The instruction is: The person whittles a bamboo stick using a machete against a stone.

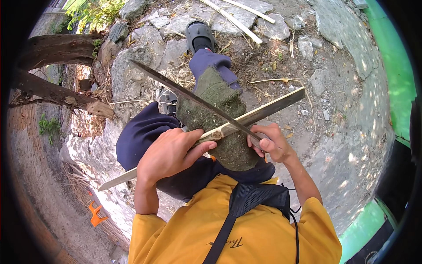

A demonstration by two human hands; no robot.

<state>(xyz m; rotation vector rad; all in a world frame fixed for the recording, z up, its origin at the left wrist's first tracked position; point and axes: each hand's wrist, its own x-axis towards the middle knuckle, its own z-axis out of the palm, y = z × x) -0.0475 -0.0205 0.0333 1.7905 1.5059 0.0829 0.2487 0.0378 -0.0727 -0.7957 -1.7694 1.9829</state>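
My left hand (168,153) is closed around a split bamboo strip (272,105), its thumb lying along the near side just left of a node. The strip slants across my lap from lower left to upper right. In my right hand (273,143) is a long, narrow, dark-bladed knife (176,88), gripped near its lower right end, with the handle mostly hidden by my fingers. The blade crosses over the strip right of the node, its tip pointing to the upper left. Beneath both lies a dark green cloth (209,94) draped over my leg.
Pale bamboo strips (237,24) lie on the stony ground ahead. Thick wooden logs (57,90) stand at the left, and an orange plastic piece (96,214) lies lower left. Green surface (391,66) borders the right side. Thin shavings are scattered around my feet.
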